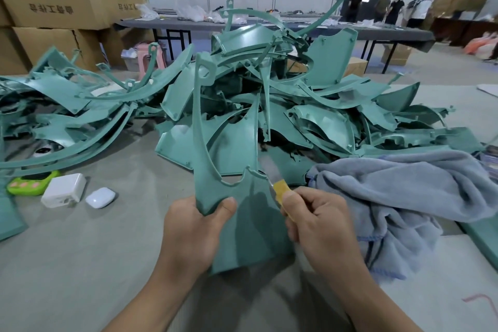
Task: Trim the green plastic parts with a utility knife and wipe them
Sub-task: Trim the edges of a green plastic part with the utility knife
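My left hand (195, 229) grips the lower left edge of a green plastic part (250, 224), thumb on its front face, holding it upright above the table. Two thin curved arms rise from the part toward the pile. My right hand (320, 229) grips a yellow utility knife (281, 191), whose blade touches the part's right edge near the top of its flat panel. A big heap of green plastic parts (269, 105) lies behind. A grey-blue cloth (398, 197) is bunched on the table to the right.
On the grey table (80, 264) to the left lie a white charger block (64, 190), a white earbud case (100, 197) and a lime-green timer (29, 183). Cardboard boxes (54, 0) are stacked at the back left. Several people stand far right by a door.
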### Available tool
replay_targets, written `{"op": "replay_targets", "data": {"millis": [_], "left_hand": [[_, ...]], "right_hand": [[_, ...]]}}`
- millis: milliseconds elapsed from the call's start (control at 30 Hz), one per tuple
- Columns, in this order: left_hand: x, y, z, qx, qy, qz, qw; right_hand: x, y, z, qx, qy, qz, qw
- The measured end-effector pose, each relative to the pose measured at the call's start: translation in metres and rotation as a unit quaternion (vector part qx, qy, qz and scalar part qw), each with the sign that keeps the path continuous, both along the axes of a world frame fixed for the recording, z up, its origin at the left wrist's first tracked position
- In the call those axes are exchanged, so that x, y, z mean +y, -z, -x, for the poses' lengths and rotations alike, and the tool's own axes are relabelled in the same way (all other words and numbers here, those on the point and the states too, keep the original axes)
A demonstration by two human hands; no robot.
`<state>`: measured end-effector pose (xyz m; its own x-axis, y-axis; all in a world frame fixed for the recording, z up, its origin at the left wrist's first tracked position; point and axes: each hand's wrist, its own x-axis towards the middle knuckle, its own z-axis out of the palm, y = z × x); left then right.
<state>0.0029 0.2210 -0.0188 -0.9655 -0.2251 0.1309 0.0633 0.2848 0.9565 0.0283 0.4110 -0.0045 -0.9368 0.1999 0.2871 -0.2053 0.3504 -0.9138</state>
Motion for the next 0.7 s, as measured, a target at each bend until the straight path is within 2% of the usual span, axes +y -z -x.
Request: {"op": "replay_targets", "data": {"millis": [133, 267, 367, 467, 567, 633, 700], "left_hand": [[-0.001, 0.0, 0.001, -0.002, -0.008, 0.007, 1.0], [-0.001, -0.001, 0.002, -0.005, 0.0, 0.006, 1.0], [0.0, -0.003, 0.002, -0.002, 0.005, 0.005, 1.0], [-0.002, -0.003, 0.001, 0.007, 0.003, 0.021, 1.0], [-0.003, -0.004, 0.001, 0.009, 0.001, 0.03, 0.999], [-0.002, -0.004, 0.002, 0.006, 0.003, 0.027, 1.0], [-0.001, -0.003, 0.002, 0.001, 0.002, 0.009, 1.0]], "right_hand": [[0.004, 0.003, 0.004, 0.002, 0.023, -0.045, 0.999], [0.004, -0.006, 0.001, 0.021, -0.011, 0.04, 0.999], [-0.004, -0.01, 0.001, 0.033, -0.051, -0.017, 0.998], [-0.005, -0.008, 0.003, 0.01, -0.021, -0.083, 0.996], [-0.004, -0.009, 0.001, 0.024, -0.004, -0.067, 0.997], [-0.005, -0.012, -0.001, 0.043, -0.028, -0.047, 0.998], [-0.008, -0.012, -0.003, 0.043, -0.053, -0.096, 0.993]]}}
